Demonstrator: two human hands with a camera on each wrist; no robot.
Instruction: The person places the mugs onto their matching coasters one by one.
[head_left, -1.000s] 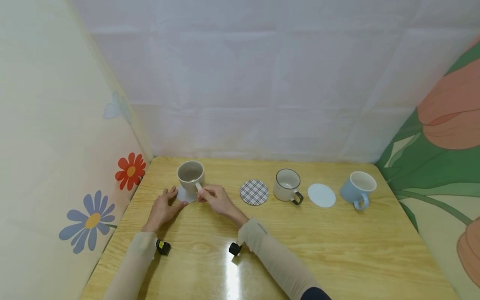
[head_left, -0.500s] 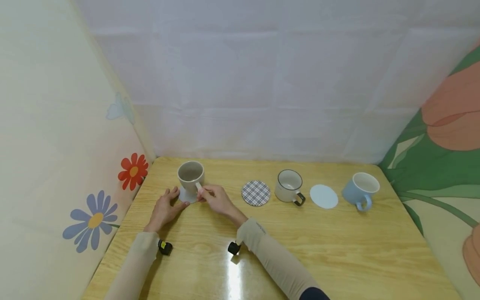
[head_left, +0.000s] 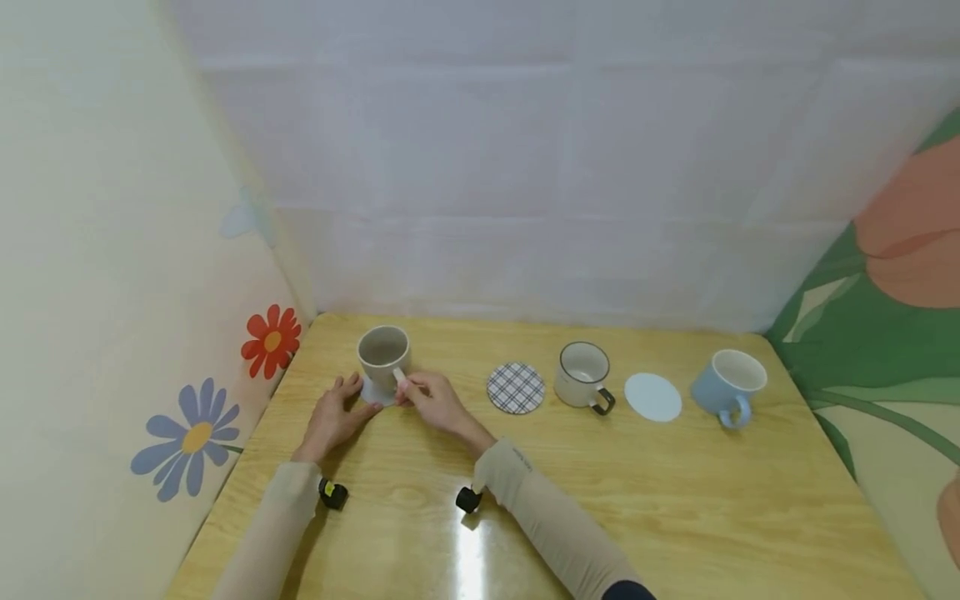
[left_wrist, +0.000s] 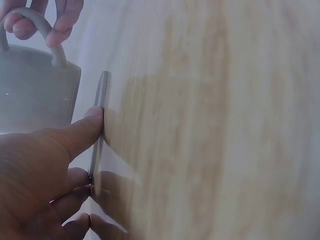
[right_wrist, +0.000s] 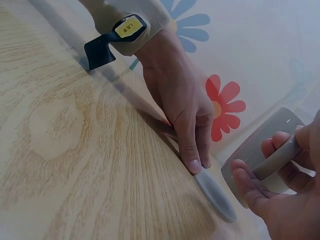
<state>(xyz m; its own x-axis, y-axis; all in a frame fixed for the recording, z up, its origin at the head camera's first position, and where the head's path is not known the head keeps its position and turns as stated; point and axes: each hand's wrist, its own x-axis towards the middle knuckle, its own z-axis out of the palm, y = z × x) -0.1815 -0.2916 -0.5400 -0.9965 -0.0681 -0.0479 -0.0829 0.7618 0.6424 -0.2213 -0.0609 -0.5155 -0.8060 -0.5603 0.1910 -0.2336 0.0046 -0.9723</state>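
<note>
My right hand (head_left: 438,404) pinches the handle of a grey-beige mug (head_left: 383,350) at the back left of the table. In the right wrist view the mug (right_wrist: 270,145) hangs tilted, a narrow gap between its base and a round light grey coaster (right_wrist: 215,195). My left hand (head_left: 330,421) holds that coaster (head_left: 377,396) by its edge. The left wrist view has the left thumb (left_wrist: 92,120) on the near rim and the other fingers lower along it. Most of the coaster's top is hidden under the mug.
To the right stand a plaid round coaster (head_left: 515,387), a cream mug with dark rim and handle (head_left: 581,379), a pale round coaster (head_left: 652,397) and a light blue mug (head_left: 726,385) on the wooden table (head_left: 675,508). A white cloth backdrop (head_left: 465,167) rises behind.
The head view has shifted slightly, so the scene sits a little further right. Both hands, the grey-beige mug and its coaster keep nearly the same arrangement.
</note>
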